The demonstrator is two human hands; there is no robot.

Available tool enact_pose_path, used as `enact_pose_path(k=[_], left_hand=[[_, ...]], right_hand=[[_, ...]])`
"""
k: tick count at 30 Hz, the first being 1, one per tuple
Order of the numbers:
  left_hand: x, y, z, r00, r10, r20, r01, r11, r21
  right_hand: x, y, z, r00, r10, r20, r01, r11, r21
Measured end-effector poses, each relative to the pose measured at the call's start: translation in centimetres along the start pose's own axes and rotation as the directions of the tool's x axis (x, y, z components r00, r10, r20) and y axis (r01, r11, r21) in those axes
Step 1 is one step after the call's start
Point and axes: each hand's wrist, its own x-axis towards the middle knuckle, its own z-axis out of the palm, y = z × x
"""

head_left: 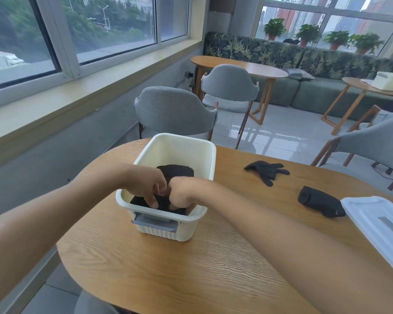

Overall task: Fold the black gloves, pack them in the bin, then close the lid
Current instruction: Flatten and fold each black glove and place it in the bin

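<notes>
A cream bin with a grey front handle stands open on the wooden table. Both my hands reach into its near end. My left hand and my right hand have curled fingers gripping a folded black glove low in the bin. Another folded black glove lies at the bin's far end. Out on the table to the right, a flat unfolded black glove lies spread, and a folded black glove sits beside the white lid.
Grey chairs stand behind the table and another at the right. A window sill runs along the left. Further tables, a green sofa and potted plants fill the back of the room.
</notes>
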Motion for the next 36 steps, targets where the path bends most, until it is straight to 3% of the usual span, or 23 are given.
enact_pose_path(k=[3,8,12,14,17,24,27,30,36], left_hand=[[1.0,0.1,1.0,0.999,-0.017,0.034,0.014,0.994,0.109],[2.1,-0.8,2.0,1.0,-0.018,0.017,0.016,0.991,0.135],[2.8,-1.1,2.6,0.996,-0.008,-0.094,0.025,0.983,0.181],[2.9,-1.3,2.6,0.99,-0.025,-0.137,0.054,0.976,0.21],[2.7,-0.9,2.5,0.991,-0.082,-0.11,0.108,0.958,0.265],[2.3,-0.1,2.5,0.98,-0.188,-0.058,0.197,0.938,0.286],[1.4,0.7,1.8,0.981,-0.183,-0.063,0.193,0.95,0.245],[0.4,1.5,0.4,0.982,-0.166,-0.088,0.177,0.974,0.141],[-1.5,4.6,-2.7,0.975,-0.1,-0.199,0.136,0.976,0.173]], right_hand=[[0.6,-0.4,1.0,0.999,0.023,0.038,-0.023,1.0,0.0],[1.3,-0.4,1.6,0.997,0.038,0.062,-0.035,0.998,-0.046],[1.4,-0.2,1.4,0.999,0.026,0.046,-0.023,0.998,-0.051],[1.5,-0.1,1.4,1.0,0.01,-0.028,-0.013,0.995,-0.1],[1.9,-0.1,1.8,0.987,0.028,-0.157,-0.049,0.991,-0.129],[1.7,-0.1,1.6,0.995,0.004,-0.103,-0.028,0.973,-0.228],[1.1,0.2,1.1,0.993,-0.031,-0.113,0.011,0.985,-0.17],[-0.2,0.7,-0.1,0.972,-0.114,-0.206,0.08,0.983,-0.164],[-4.6,3.5,-3.8,0.883,-0.194,-0.428,0.199,0.979,-0.034]])
